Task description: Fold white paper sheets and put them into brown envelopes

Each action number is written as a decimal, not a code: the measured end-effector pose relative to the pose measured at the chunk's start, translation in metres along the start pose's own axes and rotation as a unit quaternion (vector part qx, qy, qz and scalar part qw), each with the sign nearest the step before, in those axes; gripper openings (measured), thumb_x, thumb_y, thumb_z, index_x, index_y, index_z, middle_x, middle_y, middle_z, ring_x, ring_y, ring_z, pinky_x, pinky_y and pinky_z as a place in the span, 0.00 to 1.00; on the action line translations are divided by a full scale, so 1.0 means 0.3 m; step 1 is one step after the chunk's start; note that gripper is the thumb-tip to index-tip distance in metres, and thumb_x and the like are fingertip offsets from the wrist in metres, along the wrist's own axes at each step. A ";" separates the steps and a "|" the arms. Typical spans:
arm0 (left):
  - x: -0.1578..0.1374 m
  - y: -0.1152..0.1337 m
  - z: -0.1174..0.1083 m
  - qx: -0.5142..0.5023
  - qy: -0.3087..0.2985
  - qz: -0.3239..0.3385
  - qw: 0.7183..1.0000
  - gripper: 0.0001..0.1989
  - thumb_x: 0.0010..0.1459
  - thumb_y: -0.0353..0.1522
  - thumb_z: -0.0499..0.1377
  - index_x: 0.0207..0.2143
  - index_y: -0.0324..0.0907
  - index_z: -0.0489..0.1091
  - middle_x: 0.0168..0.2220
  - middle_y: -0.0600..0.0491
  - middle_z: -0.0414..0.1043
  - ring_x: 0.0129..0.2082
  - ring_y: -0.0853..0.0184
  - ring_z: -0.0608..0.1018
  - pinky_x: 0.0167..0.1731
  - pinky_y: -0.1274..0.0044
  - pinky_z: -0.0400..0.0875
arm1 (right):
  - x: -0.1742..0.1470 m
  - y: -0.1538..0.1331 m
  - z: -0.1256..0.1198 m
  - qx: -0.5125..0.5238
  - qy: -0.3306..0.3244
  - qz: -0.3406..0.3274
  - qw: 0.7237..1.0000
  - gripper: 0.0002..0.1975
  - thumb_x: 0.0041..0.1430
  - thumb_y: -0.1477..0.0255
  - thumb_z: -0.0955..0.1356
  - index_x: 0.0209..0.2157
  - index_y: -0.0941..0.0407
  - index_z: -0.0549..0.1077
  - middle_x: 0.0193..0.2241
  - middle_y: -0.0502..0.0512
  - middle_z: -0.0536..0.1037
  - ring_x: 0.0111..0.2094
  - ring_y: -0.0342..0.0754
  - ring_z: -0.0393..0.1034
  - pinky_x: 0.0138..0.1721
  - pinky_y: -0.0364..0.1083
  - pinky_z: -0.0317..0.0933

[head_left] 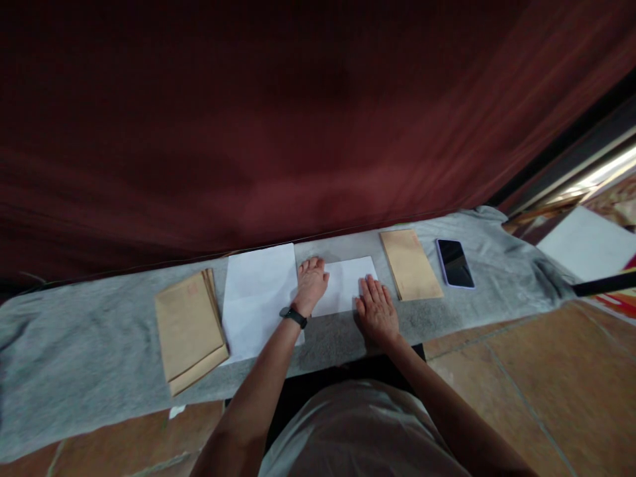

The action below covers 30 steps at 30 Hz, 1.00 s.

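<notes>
A narrow strip of folded white paper (345, 286) lies on the grey cloth in front of me. Palm down, my left hand (312, 285) presses on the strip's left end, its fingers slightly bent and holding nothing I can see. At the right end, my right hand (378, 311) rests flat with fingers stretched out, the tips at the paper's edge. Just left of my left hand, larger white sheets (261, 291) lie flat, partly under that wrist.
A stack of brown envelopes (189, 324) lies at the left, overlapping the sheets' edge. More brown envelopes (411, 265) and a phone (454, 264) lie to the right. The grey cloth (89, 344) covers a long narrow surface against a dark red curtain (298, 146).
</notes>
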State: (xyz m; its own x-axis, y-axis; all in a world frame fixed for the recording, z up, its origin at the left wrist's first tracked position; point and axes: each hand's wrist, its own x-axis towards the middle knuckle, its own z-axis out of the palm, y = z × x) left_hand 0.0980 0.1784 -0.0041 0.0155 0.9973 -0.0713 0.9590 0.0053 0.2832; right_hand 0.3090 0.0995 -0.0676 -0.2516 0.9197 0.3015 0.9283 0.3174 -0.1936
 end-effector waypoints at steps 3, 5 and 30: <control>0.037 -0.021 -0.018 -0.024 -0.012 -0.006 1.000 0.17 0.59 0.31 0.61 0.51 0.41 0.74 0.56 0.42 0.72 0.59 0.51 0.70 0.59 0.61 0.63 | 0.002 -0.001 -0.005 0.006 -0.004 0.001 1.000 0.29 0.74 0.64 0.58 0.71 0.61 0.56 0.70 0.66 0.58 0.70 0.58 0.53 0.68 0.59 0.48; 0.050 -0.030 -0.027 -0.052 -0.017 -0.016 0.998 0.13 0.57 0.29 0.63 0.46 0.42 0.76 0.54 0.43 0.73 0.59 0.52 0.71 0.60 0.63 0.64 | 0.003 -0.001 -0.010 0.014 -0.009 0.004 1.000 0.29 0.73 0.64 0.59 0.70 0.61 0.57 0.70 0.66 0.58 0.70 0.57 0.53 0.68 0.59 0.48; -0.453 0.114 0.132 -0.688 0.055 -0.262 0.675 0.11 0.55 0.36 0.59 0.41 0.44 0.66 0.41 0.50 0.77 0.40 0.63 0.82 0.39 0.68 0.81 | -0.087 0.048 -0.076 0.196 -0.012 -0.042 0.980 0.26 0.71 0.71 0.56 0.68 0.55 0.63 0.65 0.60 0.69 0.66 0.53 0.61 0.68 0.61 0.52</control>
State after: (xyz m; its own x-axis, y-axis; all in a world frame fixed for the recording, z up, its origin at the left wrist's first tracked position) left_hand 0.1398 0.0402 -0.0228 -0.3164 0.8319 -0.4559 -0.3452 0.3467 0.8722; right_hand 0.3352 0.0747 -0.0570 -0.3331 0.8901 0.3112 0.7285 0.4525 -0.5143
